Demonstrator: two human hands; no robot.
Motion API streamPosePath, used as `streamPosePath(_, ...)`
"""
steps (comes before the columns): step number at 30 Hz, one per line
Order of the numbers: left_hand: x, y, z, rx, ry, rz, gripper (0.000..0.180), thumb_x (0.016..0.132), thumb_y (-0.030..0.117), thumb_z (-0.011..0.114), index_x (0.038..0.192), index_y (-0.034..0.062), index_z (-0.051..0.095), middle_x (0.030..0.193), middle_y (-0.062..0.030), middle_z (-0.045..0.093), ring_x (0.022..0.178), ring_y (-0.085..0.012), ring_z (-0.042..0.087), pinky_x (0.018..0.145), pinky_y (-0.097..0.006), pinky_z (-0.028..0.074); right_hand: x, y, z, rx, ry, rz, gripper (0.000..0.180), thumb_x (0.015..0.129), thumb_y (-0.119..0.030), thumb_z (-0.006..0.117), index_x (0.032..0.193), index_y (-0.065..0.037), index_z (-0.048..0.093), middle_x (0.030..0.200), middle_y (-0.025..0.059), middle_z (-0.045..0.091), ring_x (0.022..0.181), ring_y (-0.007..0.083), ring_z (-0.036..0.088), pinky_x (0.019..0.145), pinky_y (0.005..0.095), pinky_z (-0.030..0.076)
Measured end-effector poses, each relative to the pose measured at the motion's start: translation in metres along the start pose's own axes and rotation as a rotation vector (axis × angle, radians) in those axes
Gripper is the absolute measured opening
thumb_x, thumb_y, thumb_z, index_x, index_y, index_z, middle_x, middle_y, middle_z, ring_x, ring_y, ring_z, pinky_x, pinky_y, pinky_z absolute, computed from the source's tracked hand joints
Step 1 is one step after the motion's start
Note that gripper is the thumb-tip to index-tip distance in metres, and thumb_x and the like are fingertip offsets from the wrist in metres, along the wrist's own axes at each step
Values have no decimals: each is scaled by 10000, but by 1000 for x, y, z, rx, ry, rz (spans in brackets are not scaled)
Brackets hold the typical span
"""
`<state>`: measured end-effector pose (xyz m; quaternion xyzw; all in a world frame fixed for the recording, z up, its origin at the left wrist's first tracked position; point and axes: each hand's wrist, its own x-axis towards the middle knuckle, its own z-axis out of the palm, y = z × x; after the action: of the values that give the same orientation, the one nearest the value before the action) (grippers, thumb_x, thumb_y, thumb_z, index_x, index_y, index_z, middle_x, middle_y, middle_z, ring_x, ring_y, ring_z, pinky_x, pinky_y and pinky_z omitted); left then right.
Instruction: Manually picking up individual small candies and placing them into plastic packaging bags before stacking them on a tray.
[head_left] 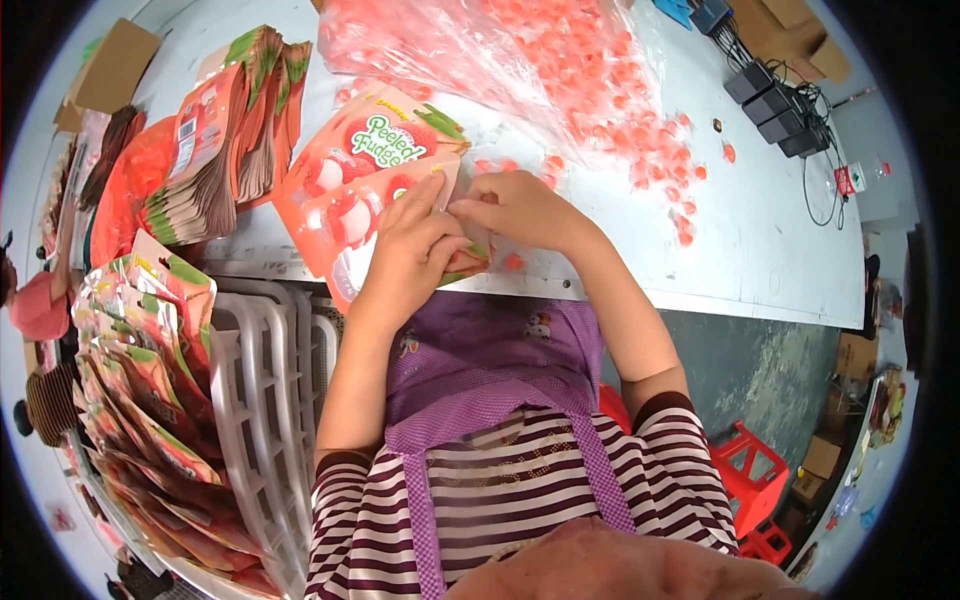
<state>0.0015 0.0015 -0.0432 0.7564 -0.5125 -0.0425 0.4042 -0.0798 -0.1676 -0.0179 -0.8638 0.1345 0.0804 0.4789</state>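
My left hand is closed on the edge of a red candy pouch with pictures of peeled lychees, its fingers lying across the front. Just right of it, my right hand has its fingers curled in a pinch at the same pouch's edge; the exact grip is partly hidden. Beneath lies another red pouch of the same kind, flat on the white table. Small wrapped pink candies are scattered beyond my right hand.
A big clear plastic bag spills wrapped candies over the table. Stacked flat pouches stand at left. Below them, a white crate holds filled pouches. Black adapters with cables sit far right; a red stool is below.
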Motion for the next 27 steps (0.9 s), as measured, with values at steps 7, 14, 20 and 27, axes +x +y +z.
streamPosePath(7, 9, -3, 1, -84, 21, 8, 74, 737, 84, 625, 800, 48, 609, 1266, -234, 465, 1157, -383, 445, 956, -424, 350, 22, -5, 5, 361, 270, -5, 281, 871, -298, 549, 833, -22, 586, 731, 7, 552, 690, 78, 491, 634, 241, 416)
streamPosePath(14, 12, -7, 6, -144, 82, -36, 72, 751, 58, 616, 819, 37, 605, 1261, -241, 464, 1175, -378, 435, 962, -401, 360, 34, 6, 44, 419, 702, -285, 261, 933, -267, 453, 938, -35, 572, 950, 62, 510, 938, 135, 469, 843, 265, 372)
streamPosePath(20, 9, -4, -2, -238, 148, -86, 99, 733, -14, 642, 809, 16, 587, 1213, -197, 523, 1190, -321, 456, 956, -356, 373, 21, -5, 45, 451, 626, -347, 213, 927, -214, 471, 956, -26, 567, 1044, 59, 492, 975, 141, 474, 857, 260, 380)
streamPosePath(27, 10, -3, -3, -279, 131, -62, 97, 729, 10, 644, 810, 34, 597, 1183, -201, 531, 1136, -340, 473, 930, -385, 387, 17, 2, 48, 919, 503, -232, 132, 900, -175, 539, 966, -61, 550, 926, 11, 519, 868, 62, 483, 766, 216, 407)
